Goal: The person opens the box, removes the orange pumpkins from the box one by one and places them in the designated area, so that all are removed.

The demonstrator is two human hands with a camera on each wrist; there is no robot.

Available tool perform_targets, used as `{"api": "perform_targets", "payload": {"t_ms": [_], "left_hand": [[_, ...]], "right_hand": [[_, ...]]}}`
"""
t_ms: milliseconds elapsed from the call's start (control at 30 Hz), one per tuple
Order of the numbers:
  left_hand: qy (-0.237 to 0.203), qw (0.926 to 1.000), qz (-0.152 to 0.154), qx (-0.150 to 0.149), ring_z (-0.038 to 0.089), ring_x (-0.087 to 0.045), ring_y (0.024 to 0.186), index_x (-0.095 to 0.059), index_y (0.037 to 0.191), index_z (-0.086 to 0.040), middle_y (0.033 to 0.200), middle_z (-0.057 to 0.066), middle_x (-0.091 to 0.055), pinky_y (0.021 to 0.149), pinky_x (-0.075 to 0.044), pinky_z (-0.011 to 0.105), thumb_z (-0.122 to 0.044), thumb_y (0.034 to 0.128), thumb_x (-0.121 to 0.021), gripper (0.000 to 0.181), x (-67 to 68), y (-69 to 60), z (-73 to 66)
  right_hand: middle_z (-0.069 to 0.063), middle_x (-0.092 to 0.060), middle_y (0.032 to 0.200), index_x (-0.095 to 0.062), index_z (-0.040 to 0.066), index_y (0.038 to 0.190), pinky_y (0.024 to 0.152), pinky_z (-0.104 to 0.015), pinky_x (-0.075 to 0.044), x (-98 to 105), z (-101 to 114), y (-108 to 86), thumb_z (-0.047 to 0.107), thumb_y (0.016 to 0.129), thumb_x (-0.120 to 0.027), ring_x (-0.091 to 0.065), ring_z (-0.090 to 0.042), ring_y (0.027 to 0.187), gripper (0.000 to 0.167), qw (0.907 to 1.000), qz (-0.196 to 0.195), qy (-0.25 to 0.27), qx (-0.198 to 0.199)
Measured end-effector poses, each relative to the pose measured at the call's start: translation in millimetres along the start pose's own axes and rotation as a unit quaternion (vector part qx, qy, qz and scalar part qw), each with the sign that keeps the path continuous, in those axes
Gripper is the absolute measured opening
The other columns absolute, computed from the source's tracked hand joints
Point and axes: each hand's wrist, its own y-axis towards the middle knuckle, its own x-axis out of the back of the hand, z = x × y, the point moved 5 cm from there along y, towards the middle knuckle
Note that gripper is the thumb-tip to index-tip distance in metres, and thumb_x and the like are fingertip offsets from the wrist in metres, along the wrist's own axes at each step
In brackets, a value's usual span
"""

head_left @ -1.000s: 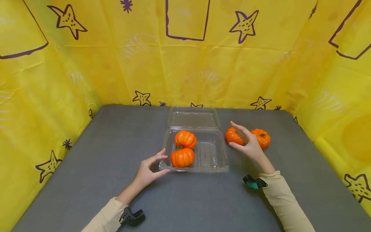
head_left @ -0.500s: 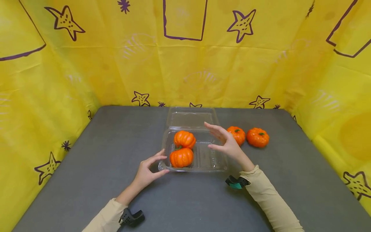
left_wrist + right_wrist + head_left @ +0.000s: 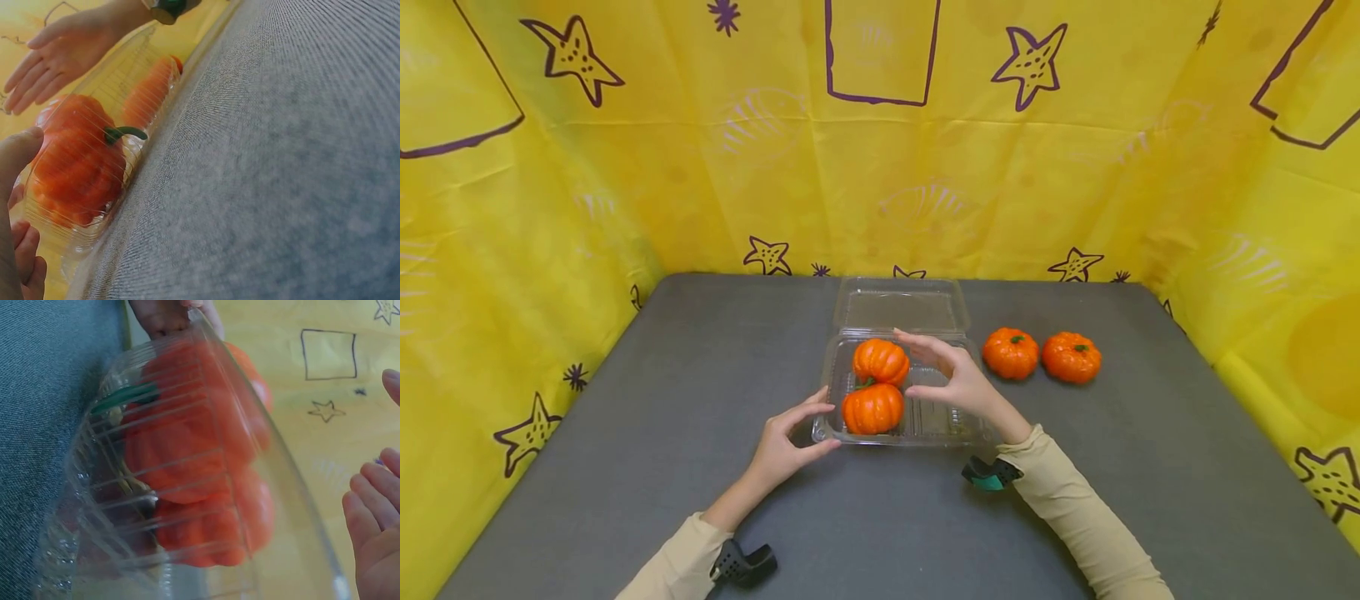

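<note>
A clear plastic clamshell container [image 3: 936, 429] lies on the table, its lid [image 3: 901, 308] folded back. Two small orange pumpkins sit in its left half, a rear pumpkin [image 3: 881, 362] and a front pumpkin [image 3: 873, 409]. My left hand [image 3: 781, 442] holds the container's near left corner, fingers at the left rim and thumb at the front. Over the right half of the container hovers my right hand [image 3: 958, 379], fingers extended and thumb apart, nothing held. The right wrist view shows its fingers [image 3: 369, 506] beside the clear wall.
To the right of the container stand two more pumpkins, a nearer pumpkin [image 3: 1011, 353] and an outer pumpkin [image 3: 1072, 358], side by side on the dark grey table [image 3: 865, 525]. A yellow patterned cloth [image 3: 880, 167] encloses the back and sides.
My right hand has moved left, from in front of the loose pumpkins to over the container, holding nothing. Both loose pumpkins now show fully. My left hand stays at the corner.
</note>
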Motion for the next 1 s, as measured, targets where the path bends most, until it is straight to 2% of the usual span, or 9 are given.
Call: {"api": "perform_targets", "payload": {"t_ms": [167,400,567,633,767,900,1000], "left_hand": [[0.001,1.0,-0.005,-0.003,0.039,-0.049,0.108,-0.062,0.099,0.003,0.116,0.029,-0.051,0.093,-0.034,0.023,0.009,0.0587,-0.078,0.044,0.8,0.4,-1.1],[0.005,1.0,-0.004,0.005,0.037,-0.049,0.108,-0.062,0.099,0.004,0.117,0.027,-0.051,0.093,-0.034,0.023,0.008,0.0593,-0.078,0.043,1.7,0.8,-1.1],[0.011,0.9998,0.003,0.013,0.036,-0.049,0.109,-0.062,0.1,0.003,0.118,0.027,-0.051,0.093,-0.034,0.023,0.006,0.061,-0.078,0.043,1.9,-0.2,-0.5],[0.013,0.9998,0.005,0.015,0.035,-0.049,0.109,-0.062,0.101,0.003,0.118,0.027,-0.051,0.093,-0.034,0.023,0.005,0.0615,-0.078,0.042,1.6,-0.3,-0.7],[0.014,0.9997,0.008,0.018,0.034,-0.049,0.11,-0.06,0.1,0.006,0.118,0.026,-0.051,0.094,-0.034,0.024,0.005,0.062,-0.078,0.042,0.6,0.0,-0.9],[0.012,0.9998,0.009,0.015,0.036,-0.049,0.109,-0.06,0.1,0.007,0.118,0.026,-0.051,0.094,-0.034,0.024,0.006,0.0615,-0.078,0.043,-0.4,0.2,-0.7],[0.011,0.9998,0.009,0.011,0.037,-0.049,0.109,-0.061,0.101,0.005,0.117,0.027,-0.051,0.094,-0.034,0.025,0.007,0.0612,-0.078,0.043,-0.4,0.3,-0.8]], "right_hand": [[-0.034,-0.042,0.122,-0.042,-0.016,0.119,0.089,-0.052,-0.034,-9.2,5.9,1.9,-0.018,0.065,-0.069,-0.041,-0.043,0.113,0.061,0.9997,0.021,-0.012,-0.001],[-0.025,-0.052,0.117,-0.055,-0.006,0.114,0.094,-0.038,-0.036,-25.2,16.5,5.9,-0.006,0.069,-0.073,-0.046,-0.027,0.115,0.049,0.9929,0.07,-0.093,-0.023],[-0.027,-0.049,0.12,-0.057,-0.009,0.109,0.096,-0.038,-0.033,-31.2,15.1,6.1,-0.005,0.069,-0.072,-0.044,-0.03,0.117,0.043,0.9904,0.099,-0.091,-0.031],[-0.028,-0.047,0.12,-0.058,-0.01,0.108,0.097,-0.039,-0.032,-33.2,12.3,5.0,-0.006,0.069,-0.072,-0.042,-0.033,0.117,0.041,0.99,0.112,-0.079,-0.031],[-0.025,-0.047,0.123,-0.06,-0.006,0.109,0.098,-0.038,-0.031,-37.1,-3.3,-1.6,-0.002,0.072,-0.071,-0.04,-0.034,0.119,0.038,0.986,0.14,-0.085,-0.034],[-0.019,-0.047,0.127,-0.06,0.001,0.114,0.098,-0.034,-0.031,-39.5,-23.0,-10.3,0.007,0.075,-0.072,-0.038,-0.027,0.121,0.041,0.9782,0.16,-0.129,-0.034],[-0.017,-0.045,0.129,-0.059,0.004,0.117,0.097,-0.033,-0.032,-39.7,-27.8,-12.5,0.008,0.075,-0.072,-0.036,-0.022,0.123,0.044,0.974,0.164,-0.155,-0.021]]}}
